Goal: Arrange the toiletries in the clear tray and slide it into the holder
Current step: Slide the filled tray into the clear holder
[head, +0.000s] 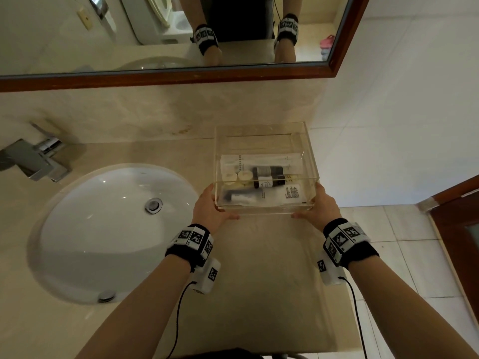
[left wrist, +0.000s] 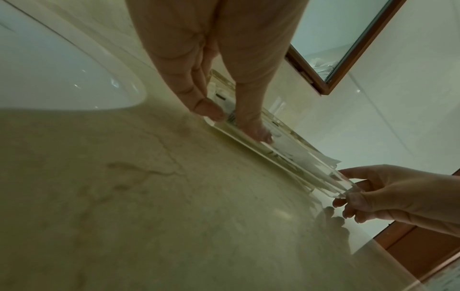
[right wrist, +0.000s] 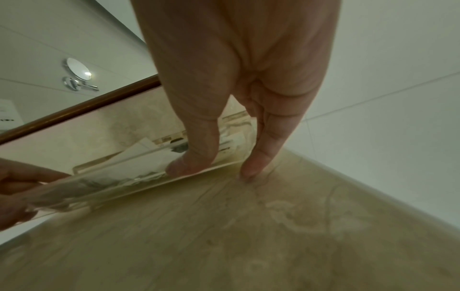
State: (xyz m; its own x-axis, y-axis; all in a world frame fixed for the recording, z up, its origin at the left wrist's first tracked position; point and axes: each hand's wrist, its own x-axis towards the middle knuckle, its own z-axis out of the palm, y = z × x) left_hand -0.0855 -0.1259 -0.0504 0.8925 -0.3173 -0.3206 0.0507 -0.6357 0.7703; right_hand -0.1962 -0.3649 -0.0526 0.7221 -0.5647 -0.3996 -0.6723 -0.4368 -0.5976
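Note:
A clear tray (head: pixel 264 204) lies on the beige counter (head: pixel 259 281), its far part inside a clear holder (head: pixel 259 130) against the back wall. In the tray lie two dark bottles (head: pixel 268 171), two white round jars (head: pixel 229 178), white sachets (head: pixel 248 160) and a white tube (head: pixel 241 198). My left hand (head: pixel 213 206) holds the near-left corner, thumb on the front wall, fingers along the side. My right hand (head: pixel 317 206) holds the near-right corner the same way. The wrist views show the left hand (left wrist: pixel 236 124) and right hand (right wrist: pixel 219 167) on the tray wall (left wrist: pixel 298 157) (right wrist: pixel 124 177).
A white sink (head: pixel 103 229) with a chrome faucet (head: pixel 33 161) lies to the left. A wood-framed mirror (head: pixel 181 35) hangs above. The counter ends just right of the tray, beside a white tiled wall (head: pixel 388 125). A wooden door (head: pixel 456 229) stands lower right.

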